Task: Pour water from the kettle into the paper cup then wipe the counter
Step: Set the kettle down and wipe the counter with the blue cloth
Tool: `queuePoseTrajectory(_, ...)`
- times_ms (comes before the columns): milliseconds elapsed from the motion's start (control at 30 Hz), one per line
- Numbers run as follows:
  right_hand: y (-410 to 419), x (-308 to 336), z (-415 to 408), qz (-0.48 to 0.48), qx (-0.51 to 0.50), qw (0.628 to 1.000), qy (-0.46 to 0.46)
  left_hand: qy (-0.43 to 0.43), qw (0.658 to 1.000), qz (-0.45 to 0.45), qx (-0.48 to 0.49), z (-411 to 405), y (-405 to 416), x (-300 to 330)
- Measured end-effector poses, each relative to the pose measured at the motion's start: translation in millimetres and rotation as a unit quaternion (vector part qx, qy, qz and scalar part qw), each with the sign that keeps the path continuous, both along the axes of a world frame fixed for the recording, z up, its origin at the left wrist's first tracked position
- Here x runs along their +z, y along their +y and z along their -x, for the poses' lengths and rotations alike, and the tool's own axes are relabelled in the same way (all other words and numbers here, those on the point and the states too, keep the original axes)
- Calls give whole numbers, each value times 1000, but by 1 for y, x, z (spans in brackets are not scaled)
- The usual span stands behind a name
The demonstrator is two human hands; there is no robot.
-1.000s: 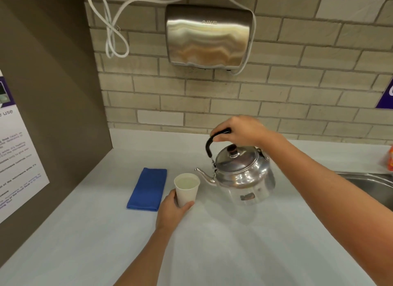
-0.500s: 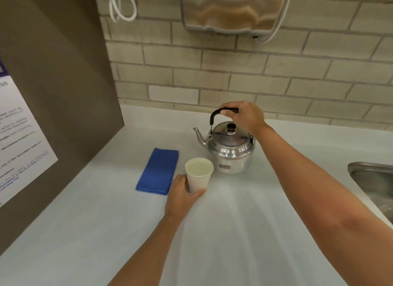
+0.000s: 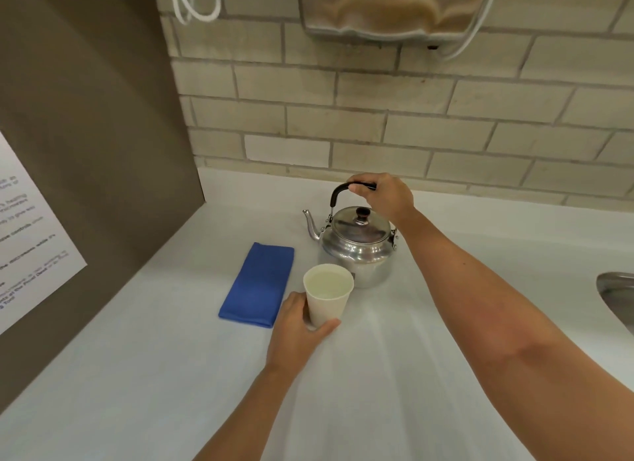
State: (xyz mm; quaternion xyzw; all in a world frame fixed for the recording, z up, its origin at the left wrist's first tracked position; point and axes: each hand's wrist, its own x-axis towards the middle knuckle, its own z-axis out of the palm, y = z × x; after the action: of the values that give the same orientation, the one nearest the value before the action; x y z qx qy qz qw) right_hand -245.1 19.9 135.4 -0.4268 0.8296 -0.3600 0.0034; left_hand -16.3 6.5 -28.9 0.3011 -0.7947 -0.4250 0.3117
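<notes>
A shiny metal kettle point(image 3: 356, 251) stands upright on the white counter point(image 3: 394, 375), spout pointing left. My right hand point(image 3: 386, 194) is closed on its black handle from above. Just in front of the kettle stands a white paper cup point(image 3: 327, 296) with water in it. My left hand point(image 3: 296, 326) wraps around the cup's lower left side. A folded blue cloth point(image 3: 259, 284) lies flat on the counter to the left of the cup, untouched.
A brown panel with a printed notice point(image 3: 31, 234) walls off the left side. A brick wall with a steel hand dryer point(image 3: 391, 7) and a white cable runs behind. A steel sink rim point(image 3: 615, 292) shows at the right edge.
The kettle went from tilted beside the cup to upright on the counter behind it. My left hand stayed on the cup. The view dropped lower and closer.
</notes>
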Motion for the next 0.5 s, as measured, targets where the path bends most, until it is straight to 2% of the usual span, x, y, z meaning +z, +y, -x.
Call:
queuePoseTrajectory(167, 0, -6, 4, 0, -1, 1000, 18, -19, 999, -27, -29, -4, 2, 8)
queuePoseTrajectory(233, 4, -4, 1, -30, 1, 998, 64, -31, 998, -25, -56, -12, 0, 15)
queuePoseTrajectory(300, 16, -2, -10, -28, -35, 990, 137, -55, 995, 16, -82, -27, -9, 25)
queuePoseTrajectory(400, 55, -24, -48, 75, -88, 984, 137, -84, 988, 87, -99, -55, -36, 39)
queuePoseTrajectory(433, 72, -41, -64, 74, -81, 985, 131, -81, 987, 107, -90, -61, -46, 43)
queuePoseTrajectory(500, 110, -83, -96, -2, -32, 990, 139, -83, 985, 134, -63, -60, -68, 46)
